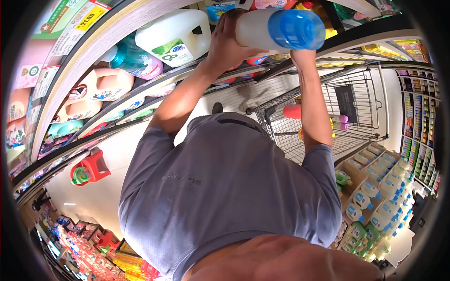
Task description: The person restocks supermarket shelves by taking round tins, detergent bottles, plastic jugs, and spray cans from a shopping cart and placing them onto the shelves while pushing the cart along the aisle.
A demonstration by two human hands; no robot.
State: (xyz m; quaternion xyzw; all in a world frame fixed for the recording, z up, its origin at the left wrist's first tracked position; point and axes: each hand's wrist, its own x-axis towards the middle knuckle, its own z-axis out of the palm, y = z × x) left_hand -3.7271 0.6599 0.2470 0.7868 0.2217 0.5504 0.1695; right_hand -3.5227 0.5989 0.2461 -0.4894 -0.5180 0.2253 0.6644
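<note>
The left hand (228, 43) is closed around the body of a whitish bottle (252, 29), near the end away from its blue cap (296, 29). The right hand (302, 55) is up at the capped end; its fingers are mostly hidden behind the cap, so I cannot tell how wide they are or how they grip. The bottle is held up in front of the shelf (96, 65), lying on its side, with the cap pointing right.

Just left of the left hand, a white jug (173, 36) with a green label stands on the shelf (its built-in handle faces the hand). Beyond it come a bottle with a teal top (136, 58) and a pink jug (110, 85). A yellow price tag (91, 17) reading 21.80 is on the shelf edge at upper left.

Below the arms is the person's grey shirt (225, 178), with the dark tip of a shoe (217, 108) past its far edge. A wire shopping cart (363, 110) stands to the right, partly behind the right forearm; in it are a red item (293, 111) and some pink-capped items (344, 122) (too small to read). A red container (96, 167) with green on it sits on the pale floor (119, 187) to the left, and stacked bottles (386, 199) fill the lower right.
</note>
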